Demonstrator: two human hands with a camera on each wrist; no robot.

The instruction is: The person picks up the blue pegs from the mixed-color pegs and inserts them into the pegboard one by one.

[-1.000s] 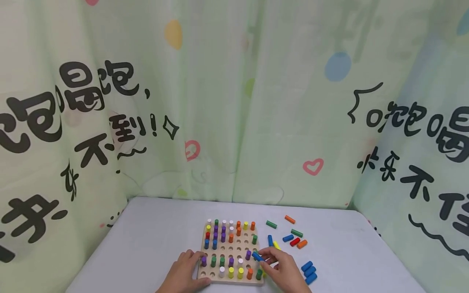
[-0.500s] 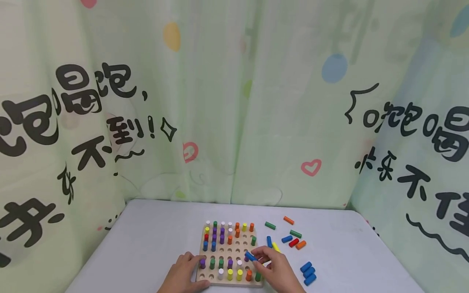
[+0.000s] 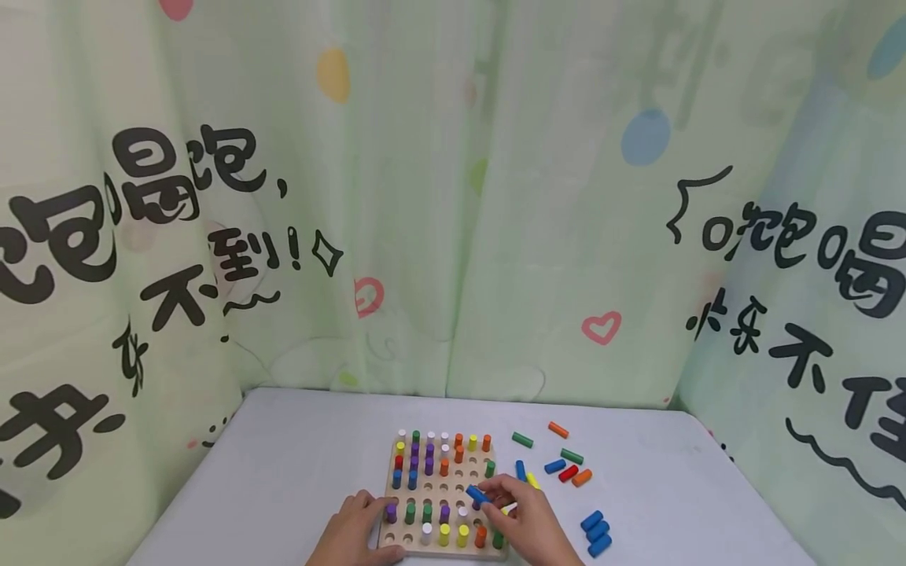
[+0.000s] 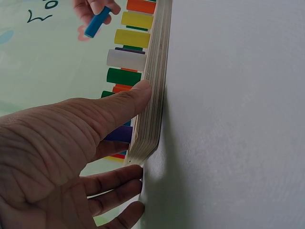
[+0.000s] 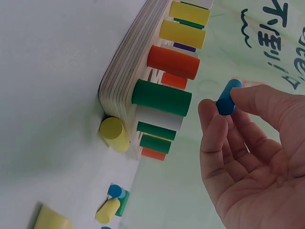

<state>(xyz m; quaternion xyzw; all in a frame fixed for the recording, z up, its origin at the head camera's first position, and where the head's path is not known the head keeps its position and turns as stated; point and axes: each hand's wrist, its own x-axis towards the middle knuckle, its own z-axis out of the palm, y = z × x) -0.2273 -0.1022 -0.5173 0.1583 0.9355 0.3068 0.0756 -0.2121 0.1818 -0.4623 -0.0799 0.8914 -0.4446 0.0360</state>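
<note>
A wooden pegboard (image 3: pixel 453 552) with rows of coloured pegs lies on the table; several of its holes are bare. My left hand (image 3: pixel 354 531) holds the board's near left corner. In the left wrist view its thumb lies against the layered edge (image 4: pixel 155 71), close to a purple peg (image 4: pixel 119 134), and the lower fingers extend past the corner. My right hand (image 3: pixel 534 519) pinches a blue peg (image 5: pixel 228 97) between thumb and fingertips. That peg is tilted and held above the board's right part, covering some pegs and holes in the head view.
Loose blue pegs (image 3: pixel 596 533) lie to the right of the board. Farther back are green (image 3: pixel 522 439), orange (image 3: pixel 558 429) and red (image 3: pixel 569 473) pegs. A yellow peg (image 5: pixel 114 134) stands or lies by the board's right edge. Printed curtains (image 3: pixel 453 236) surround the table.
My right hand has moved a little left, carrying the blue peg farther over the board. The left hand keeps its place at the corner. The head view has shifted slightly.
</note>
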